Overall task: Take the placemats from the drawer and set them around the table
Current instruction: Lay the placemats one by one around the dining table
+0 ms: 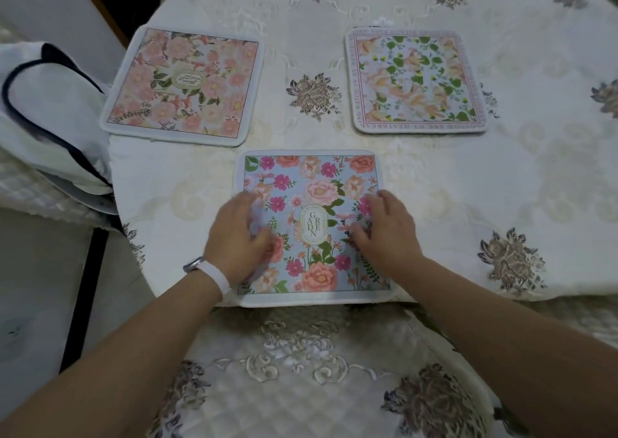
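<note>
Three square floral placemats lie flat on the table (468, 203), which wears a cream embroidered cloth. A blue placemat (312, 183) with pink flowers sits at the near edge in front of me. My left hand (237, 237) rests palm down on its left half, fingers curled on the surface. My right hand (384, 230) presses on its right half. Neither hand grips the mat. A pink rose placemat (184, 84) lies at the far left. At the far right is a pale placemat (419, 79) with green leaves and a lettered border.
A padded chair seat (317, 370) with the same embroidery stands between me and the table edge. A white cloth with dark trim (50, 119) lies on a chair at the left. A white band circles my left wrist (214, 275).
</note>
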Action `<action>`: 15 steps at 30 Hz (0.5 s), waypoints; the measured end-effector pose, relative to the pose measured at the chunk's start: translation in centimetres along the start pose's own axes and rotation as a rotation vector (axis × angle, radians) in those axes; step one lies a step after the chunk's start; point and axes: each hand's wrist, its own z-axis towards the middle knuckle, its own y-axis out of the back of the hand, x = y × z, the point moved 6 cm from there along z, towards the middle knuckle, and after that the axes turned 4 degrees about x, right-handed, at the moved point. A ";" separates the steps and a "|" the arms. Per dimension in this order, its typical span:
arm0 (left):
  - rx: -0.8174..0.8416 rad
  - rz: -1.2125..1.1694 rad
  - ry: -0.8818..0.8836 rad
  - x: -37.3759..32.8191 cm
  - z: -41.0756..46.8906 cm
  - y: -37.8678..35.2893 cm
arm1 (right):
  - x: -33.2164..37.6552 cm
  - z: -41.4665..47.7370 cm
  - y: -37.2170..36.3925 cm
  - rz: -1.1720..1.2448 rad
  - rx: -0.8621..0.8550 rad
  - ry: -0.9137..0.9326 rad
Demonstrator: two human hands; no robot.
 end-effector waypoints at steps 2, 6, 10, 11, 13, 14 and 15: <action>0.161 0.163 -0.160 -1.3 0.6 -2.8 | 2.5 0.0 -2.1 -0.138 0.128 0.210; 0.262 0.452 -0.292 -2.3 3.3 -6.6 | 5.3 1.8 -5.5 -0.267 0.244 0.331; 0.238 0.535 -0.302 -2.1 7.3 -6.6 | 6.1 5.6 -5.4 -0.302 0.176 0.337; 0.239 0.549 -0.301 -2.1 8.3 -6.5 | 6.1 6.6 -5.2 -0.307 0.164 0.338; 0.234 0.568 -0.295 -1.9 10.4 -6.2 | 6.1 8.8 -4.7 -0.318 0.138 0.344; 0.234 0.576 -0.287 -1.8 11.4 -6.1 | 6.0 9.8 -4.5 -0.324 0.134 0.352; 0.237 0.580 -0.271 -1.6 12.2 -5.9 | 5.9 10.5 -4.3 -0.326 0.139 0.361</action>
